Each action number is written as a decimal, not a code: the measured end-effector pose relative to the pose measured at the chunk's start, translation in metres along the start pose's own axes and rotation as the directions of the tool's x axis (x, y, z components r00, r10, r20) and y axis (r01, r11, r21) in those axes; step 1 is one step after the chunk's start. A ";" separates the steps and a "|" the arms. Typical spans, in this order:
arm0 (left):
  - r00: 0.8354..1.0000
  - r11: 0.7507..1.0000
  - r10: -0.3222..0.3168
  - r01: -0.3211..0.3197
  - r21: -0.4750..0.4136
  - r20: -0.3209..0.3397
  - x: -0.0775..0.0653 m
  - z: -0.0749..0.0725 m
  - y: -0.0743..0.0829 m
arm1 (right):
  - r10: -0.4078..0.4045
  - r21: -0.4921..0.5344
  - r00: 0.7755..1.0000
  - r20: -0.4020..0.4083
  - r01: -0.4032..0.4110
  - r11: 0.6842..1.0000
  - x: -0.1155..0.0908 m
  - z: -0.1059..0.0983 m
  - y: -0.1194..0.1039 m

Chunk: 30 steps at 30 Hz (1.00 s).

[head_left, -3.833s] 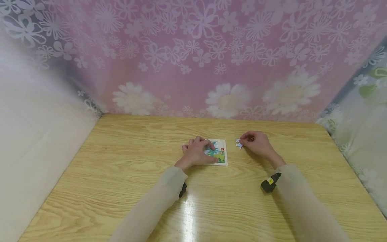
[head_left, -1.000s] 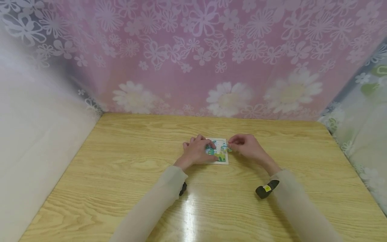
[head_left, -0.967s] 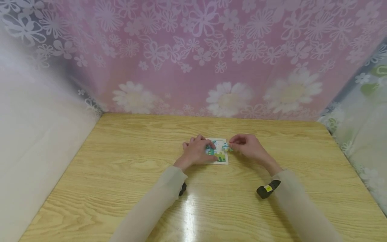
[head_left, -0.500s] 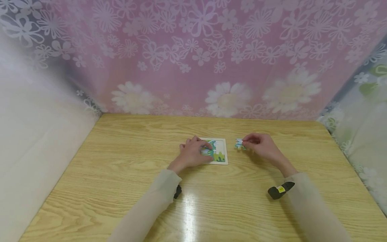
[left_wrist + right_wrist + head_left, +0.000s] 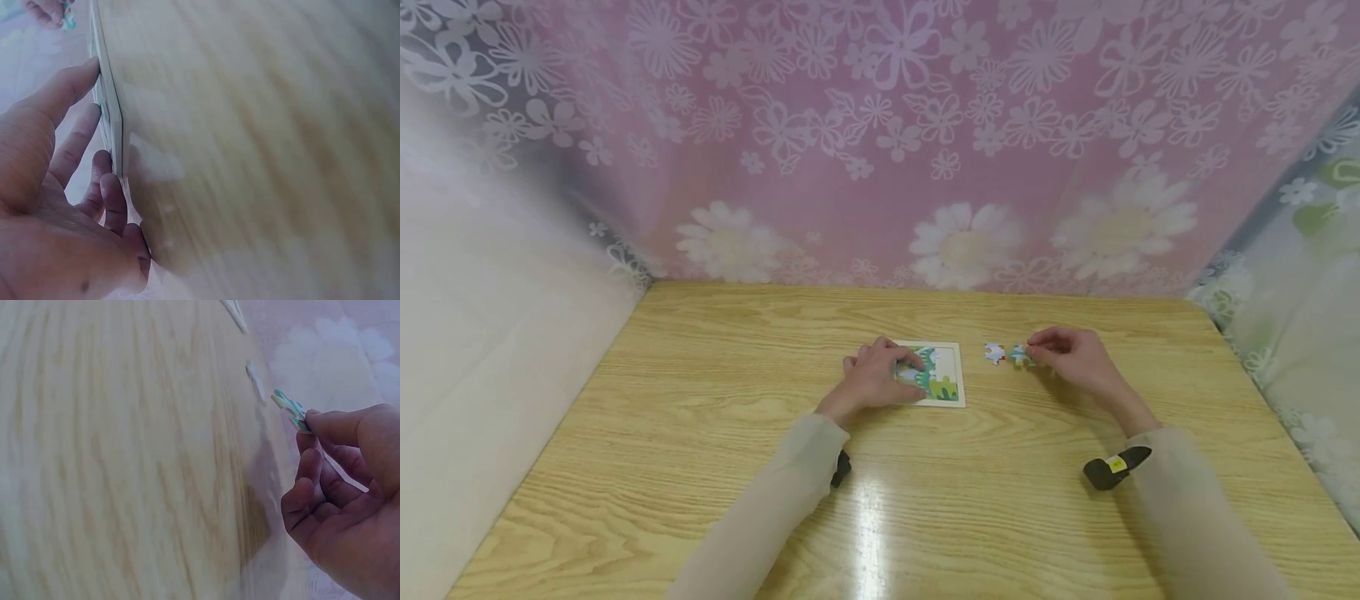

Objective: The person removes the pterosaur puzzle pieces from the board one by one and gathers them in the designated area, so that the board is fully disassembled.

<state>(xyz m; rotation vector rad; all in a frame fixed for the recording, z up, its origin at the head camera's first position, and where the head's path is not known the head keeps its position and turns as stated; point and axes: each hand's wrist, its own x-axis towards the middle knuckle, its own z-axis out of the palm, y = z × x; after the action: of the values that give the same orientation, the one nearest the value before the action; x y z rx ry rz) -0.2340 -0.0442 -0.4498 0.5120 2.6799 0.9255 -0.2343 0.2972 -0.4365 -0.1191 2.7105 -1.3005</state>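
A small jigsaw puzzle board (image 5: 961,392) with a pale frame and a green dinosaur-like picture lies flat on the table. My left hand (image 5: 872,379) rests on its left part, thumb and fingertips pressing the surface; in the left wrist view those fingers (image 5: 74,147) are spread across the board. The upper right of the board shows a bare white area. To the right, my right hand (image 5: 1075,358) pinches a green and white puzzle piece (image 5: 292,412) between thumb and forefinger, raised a little above the table. A whitish puzzle piece (image 5: 994,353) lies between board and right hand.
The wood-grain table (image 5: 737,350) extends around both hands. A pink flowered curtain (image 5: 850,208) hangs along its back edge, and pale sheets (image 5: 497,333) hang at the sides. Each wrist wears a black camera.
My right hand, over the board's right side a second ago, has moved right with the puzzle piece, uncovering the whitish piece on the table. The left hand has shifted slightly left on the board.
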 end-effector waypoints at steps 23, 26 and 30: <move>0.999 1.000 -0.005 0.005 -0.026 0.033 0.002 -0.004 -0.002 | -0.032 -0.229 0.996 -0.079 0.013 0.973 0.015 -0.004 0.011; 0.999 1.000 -0.004 0.005 -0.025 0.033 0.001 -0.004 -0.002 | -0.037 -0.241 0.995 -0.089 0.014 0.970 0.017 -0.003 0.013; 0.999 1.000 -0.007 0.008 -0.027 0.033 0.001 -0.004 -0.001 | -0.045 -0.244 0.994 -0.102 0.018 0.970 0.015 -0.003 0.014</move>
<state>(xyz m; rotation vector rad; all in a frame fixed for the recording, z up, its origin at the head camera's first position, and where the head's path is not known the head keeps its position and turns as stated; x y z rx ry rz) -0.2366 -0.0469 -0.4479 0.5066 2.6341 0.9422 -0.2501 0.3058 -0.4470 -0.1208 2.9615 -1.0033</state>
